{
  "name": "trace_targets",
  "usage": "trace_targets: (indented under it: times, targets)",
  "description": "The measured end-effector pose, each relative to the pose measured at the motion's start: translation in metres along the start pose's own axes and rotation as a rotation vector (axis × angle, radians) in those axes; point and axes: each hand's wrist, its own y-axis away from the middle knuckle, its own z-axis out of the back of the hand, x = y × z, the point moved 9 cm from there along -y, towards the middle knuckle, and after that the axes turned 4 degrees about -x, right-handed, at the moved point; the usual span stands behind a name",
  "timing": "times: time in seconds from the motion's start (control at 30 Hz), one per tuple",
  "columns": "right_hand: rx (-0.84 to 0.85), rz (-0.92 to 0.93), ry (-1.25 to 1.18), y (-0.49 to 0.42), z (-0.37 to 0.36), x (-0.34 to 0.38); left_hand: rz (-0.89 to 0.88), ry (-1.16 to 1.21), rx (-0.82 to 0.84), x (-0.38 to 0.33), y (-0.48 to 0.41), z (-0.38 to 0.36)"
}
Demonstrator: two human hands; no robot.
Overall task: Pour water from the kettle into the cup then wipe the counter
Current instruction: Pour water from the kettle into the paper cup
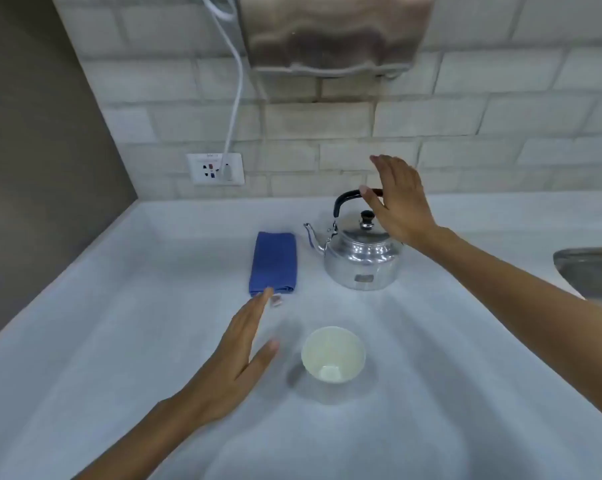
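Note:
A shiny metal kettle [360, 259] with a black arched handle and black lid knob stands on the white counter [119, 341], spout pointing left. My right hand [398, 202] hovers open right over the handle, thumb near it, not gripping. A pale empty cup [333, 354] sits nearer to me, in front of the kettle. My left hand [239, 355] is open just left of the cup, fingers spread, holding nothing. A folded blue cloth [273, 263] lies left of the kettle, just beyond my left fingertips.
A tiled wall runs behind the counter with a socket plate [216, 169] and a white cable going up. A steel dispenser [330, 32] hangs on the wall above the kettle. A steel sink edge [590, 268] shows at the right. A brown wall bounds the left.

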Motion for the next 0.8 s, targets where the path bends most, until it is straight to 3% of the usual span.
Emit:
trace_targets:
  times: [0.13,0.3,0.53,0.8]
  targets:
    - [0.095,-0.086,-0.012,-0.001,-0.023,-0.015,0.078,-0.046,0.215,0.022,0.017,-0.029]
    - [0.068,-0.108,0.096,-0.010,-0.033,-0.018,0.139,0.036,0.303,0.025,0.011,-0.064]
    - [0.145,-0.229,0.049,-0.034,-0.045,-0.024,0.153,0.242,0.250,0.017,-0.012,-0.095]
    - [0.195,-0.188,0.178,-0.048,-0.058,-0.011,0.232,0.283,-0.023,0.036,-0.024,-0.067]
